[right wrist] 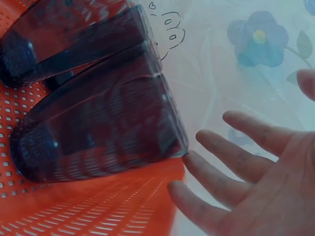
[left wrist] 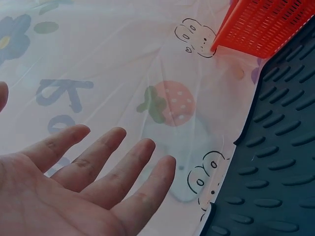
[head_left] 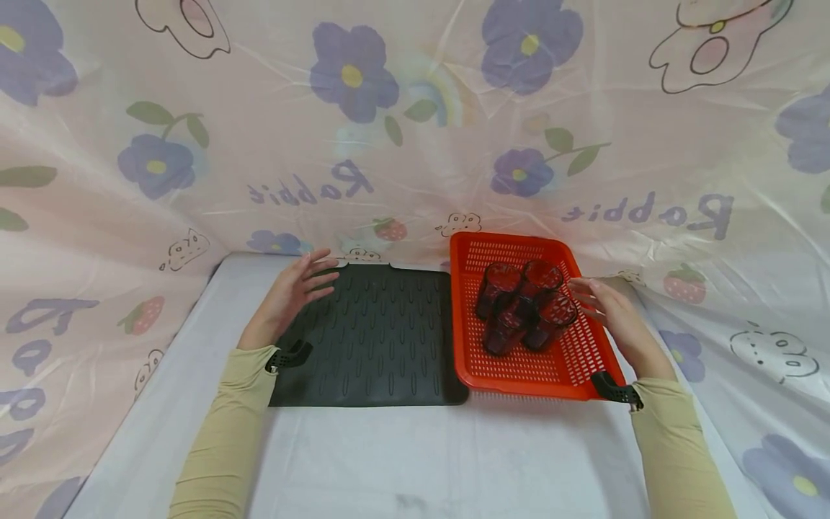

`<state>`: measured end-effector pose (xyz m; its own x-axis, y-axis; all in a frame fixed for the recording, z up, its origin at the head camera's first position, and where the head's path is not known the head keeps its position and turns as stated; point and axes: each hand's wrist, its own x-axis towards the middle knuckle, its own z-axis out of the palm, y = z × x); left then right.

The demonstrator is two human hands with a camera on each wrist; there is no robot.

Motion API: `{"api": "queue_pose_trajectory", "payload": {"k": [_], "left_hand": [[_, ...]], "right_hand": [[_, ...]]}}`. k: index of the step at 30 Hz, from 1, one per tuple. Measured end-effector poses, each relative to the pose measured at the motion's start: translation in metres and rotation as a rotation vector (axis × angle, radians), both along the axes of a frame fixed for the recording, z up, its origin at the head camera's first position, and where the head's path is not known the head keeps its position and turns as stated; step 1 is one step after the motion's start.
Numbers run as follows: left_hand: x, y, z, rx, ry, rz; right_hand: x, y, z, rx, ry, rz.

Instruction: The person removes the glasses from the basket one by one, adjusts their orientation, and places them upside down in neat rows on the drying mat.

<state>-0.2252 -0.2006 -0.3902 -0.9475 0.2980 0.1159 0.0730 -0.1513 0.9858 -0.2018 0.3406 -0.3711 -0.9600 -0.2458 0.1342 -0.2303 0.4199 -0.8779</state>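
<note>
Standing in red basket (head_left: 521,376): four dark glasses (head_left: 508,328).

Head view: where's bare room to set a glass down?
Bare: the mat between left hand and basket; the near table, between the sleeves. Crowded: around the glasses and at the basket's right rim, by the right hand.

The basket (left wrist: 270,29) and mat (left wrist: 275,167) beyond the left fingers (left wrist: 123,172) were cut off in that wrist's view, as was the thumb (left wrist: 2,96).
</note>
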Motion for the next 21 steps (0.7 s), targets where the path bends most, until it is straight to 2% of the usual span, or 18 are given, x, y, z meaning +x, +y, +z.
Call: {"api": "queue_pose_trajectory", "payload": {"k": [8,16,21], "left_hand": [[0.001,0.002,-0.001,0.012,0.003,-0.004],[0.000,0.002,-0.002,0.022,-0.011,-0.007],[0.000,0.004,-0.004,0.036,-0.021,-0.017]], "right_hand": [[-0.001,0.003,-0.009,-0.009,-0.014,0.017],[-0.002,-0.002,-0.014,-0.033,-0.129,-0.014],[-0.003,-0.003,-0.018,-0.050,-0.163,-0.014]]}}
